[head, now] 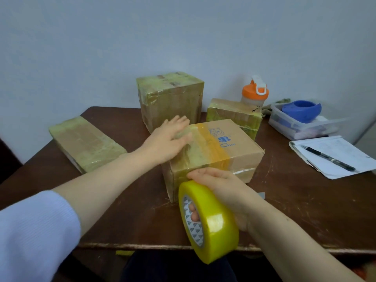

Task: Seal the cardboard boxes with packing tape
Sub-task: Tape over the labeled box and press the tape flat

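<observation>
A cardboard box with blue print [240,147] stands in the middle of the dark wooden table [122,210], with yellow tape strips across its top and down its near side. My left hand [168,137] lies flat, fingers straight, pressing on the taped top at the box's left end. My right hand [221,190] grips a large yellow tape roll [211,224] just in front of the box, fingers through the core. Tape runs from the roll up the box's front face.
Three taped boxes stand around: a flat one [85,143] at left, a tall one [171,98] behind, a small one [234,112] at back right. An orange-lidded bottle [254,94], a plastic tub with a blue tape dispenser [301,110], and a notepad with pen [329,155] lie at right.
</observation>
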Demonstrator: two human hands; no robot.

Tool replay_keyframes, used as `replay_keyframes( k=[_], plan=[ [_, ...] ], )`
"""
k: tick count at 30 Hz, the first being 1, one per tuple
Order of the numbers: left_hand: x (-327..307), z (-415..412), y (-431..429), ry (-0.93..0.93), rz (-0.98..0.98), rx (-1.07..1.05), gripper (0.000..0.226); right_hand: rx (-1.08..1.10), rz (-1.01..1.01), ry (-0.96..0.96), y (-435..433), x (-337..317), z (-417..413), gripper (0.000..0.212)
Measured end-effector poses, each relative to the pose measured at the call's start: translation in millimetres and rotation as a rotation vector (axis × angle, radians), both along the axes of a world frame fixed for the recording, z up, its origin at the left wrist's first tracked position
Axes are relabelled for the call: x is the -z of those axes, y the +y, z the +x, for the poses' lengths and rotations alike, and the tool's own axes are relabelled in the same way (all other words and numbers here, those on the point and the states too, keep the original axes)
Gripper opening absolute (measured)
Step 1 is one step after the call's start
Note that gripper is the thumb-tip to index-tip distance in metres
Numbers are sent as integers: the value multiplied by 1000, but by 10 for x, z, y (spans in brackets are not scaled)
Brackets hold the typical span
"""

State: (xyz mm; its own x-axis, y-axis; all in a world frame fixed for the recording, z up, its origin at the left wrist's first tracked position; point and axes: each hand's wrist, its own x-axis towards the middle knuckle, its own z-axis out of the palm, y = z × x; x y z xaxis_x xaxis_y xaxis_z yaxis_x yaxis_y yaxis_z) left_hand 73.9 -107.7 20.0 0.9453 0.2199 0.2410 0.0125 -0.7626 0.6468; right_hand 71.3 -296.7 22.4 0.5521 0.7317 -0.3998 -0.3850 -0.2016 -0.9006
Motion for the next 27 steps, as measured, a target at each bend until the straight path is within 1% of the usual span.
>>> replay_keyframes(
  k=[1, 2, 3, 5, 6, 8, 10, 11, 12, 13, 14, 15, 16, 17, 18, 19, 20, 21, 22, 24, 25, 27],
  plan=[
    [5, 42, 86, -9, 12, -157, 51, -3, 2, 11, -17, -5, 3, 23],
    [22, 72, 178, 34, -10, -274, 53, -4, 5, 16, -34, 0, 11, 23],
    [65, 81, 252, 96, -102, -333, 53, -4, 10, 22, -50, 6, 21, 24],
    [203, 82, 304, 144, -400, -323, 41, -23, 26, 26, -81, 12, 29, 32],
    [263, 84, 304, 127, -480, -320, 31, -39, 34, 21, -99, 11, 23, 40],
    [291, 119, 289, 107, -494, -337, 20, -51, 55, 38, -173, 1, 24, 50],
    [240, 147, 278, 107, -508, -350, 20, -30, 71, 68, -181, -84, 64, 49],
    [204, 159, 278, 112, -526, -354, 22, -56, 35, 29, -167, -156, 92, 45],
    [177, 171, 278, 119, -559, -356, 23, -106, -37, -80, -125, -230, 168, 44],
    [161, 163, 275, 138, -610, -363, 24, -108, -94, -144, -98, -328, 233, 46],
    [159, 151, 277, 172, -673, -374, 24, -13, -54, -77, -89, -455, 307, 47],
    [165, 131, 273, 221, -735, -378, 25, 13, 4, -84, -84, -611, 349, 45],
    [177, 104, 258, 294, -788, -365, 26, -21, 75, -117, -80, -733, 377, 39],
    [195, 86, 251, 369, -817, -348, 26, -106, 154, -132, -75, -844, 383, 36],
    [199, 69, 244, 421, -834, -347, 23, -157, 264, -50, -94, -924, 363, 35],
    [190, 51, 235, 436, -851, -368, 20, -199, 320, 9, -35, -1005, 365, 35],
    [176, 35, 232, 403, -874, -407, 20, -226, 316, 31, -4, -1011, 385, 37],
    [173, 28, 242, 317, -923, -434, 22, -229, 282, 35, 69, -1046, 408, 43],
    [169, 36, 263, 193, -998, -423, 26, -216, 271, 41, 172, -1064, 447, 47],
    [118, 28, 308, -15, -1126, -289, 41, -171, 293, 52, 347, -1092, 495, 47],
    [85, 17, 308, -68, -1133, -220, 45, -161, 306, 44, 429, -1093, 518, 44],
    [53, 42, 295, -133, -1077, -144, 36, -135, 319, 7, 562, -1094, 538, 45]
  ],
)
